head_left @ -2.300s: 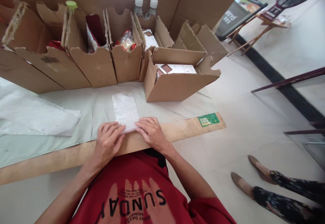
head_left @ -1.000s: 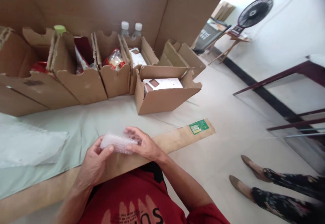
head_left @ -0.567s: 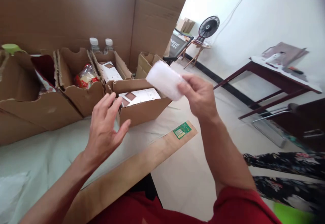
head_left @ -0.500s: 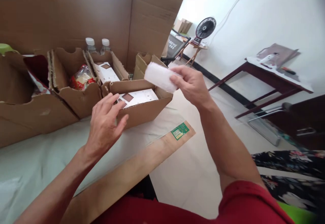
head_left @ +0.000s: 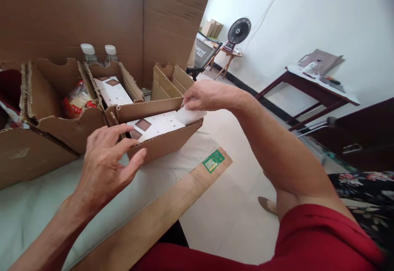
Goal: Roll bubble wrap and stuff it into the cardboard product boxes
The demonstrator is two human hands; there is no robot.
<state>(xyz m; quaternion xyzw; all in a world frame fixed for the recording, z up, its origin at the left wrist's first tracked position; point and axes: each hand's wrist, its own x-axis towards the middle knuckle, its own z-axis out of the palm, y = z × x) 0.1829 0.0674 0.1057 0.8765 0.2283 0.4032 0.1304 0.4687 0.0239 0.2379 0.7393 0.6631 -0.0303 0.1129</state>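
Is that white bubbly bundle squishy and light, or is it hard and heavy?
Probably light: the right hand grips the bubble-wrap bundle with fingertips alone. Likely squishy, since its edges look soft and rounded. Unlikely to roll, as it sits low in the cardboard box.

Bare left hand (head_left: pixel 106 162) and bare right hand (head_left: pixel 205 95), no rings, watch or gloves visible. Forearms uncovered up to the elbow and beyond. Red short sleeve (head_left: pixel 320 238) at the right shoulder, plain fabric, soft folds. Same red cloth (head_left: pixel 184 260) across the chest along the lower edge.
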